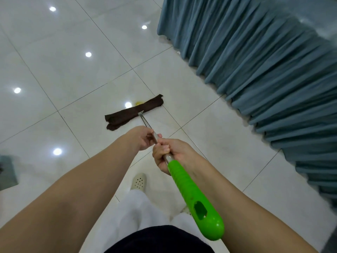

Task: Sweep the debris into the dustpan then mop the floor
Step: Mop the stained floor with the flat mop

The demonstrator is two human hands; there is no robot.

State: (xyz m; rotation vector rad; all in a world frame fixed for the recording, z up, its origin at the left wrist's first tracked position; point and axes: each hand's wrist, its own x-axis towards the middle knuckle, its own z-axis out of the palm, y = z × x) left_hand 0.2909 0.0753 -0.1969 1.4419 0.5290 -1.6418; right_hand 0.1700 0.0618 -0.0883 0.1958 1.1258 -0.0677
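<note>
A flat mop with a dark brown cloth head (134,112) lies on the glossy white tiled floor (73,70) ahead of me. Its metal pole (145,121) runs back to a bright green grip (195,199). My left hand (143,136) is closed around the pole further down. My right hand (171,154) is closed on the pole just above the green grip. A small yellow stain (139,102) shows on the tile right at the far edge of the mop head. No dustpan or broom is in view.
A pleated blue-grey fabric skirt (264,61) hangs to the floor along the right side. A teal object (7,170) sits at the left edge. My foot in a cream perforated slipper (138,181) stands below the hands.
</note>
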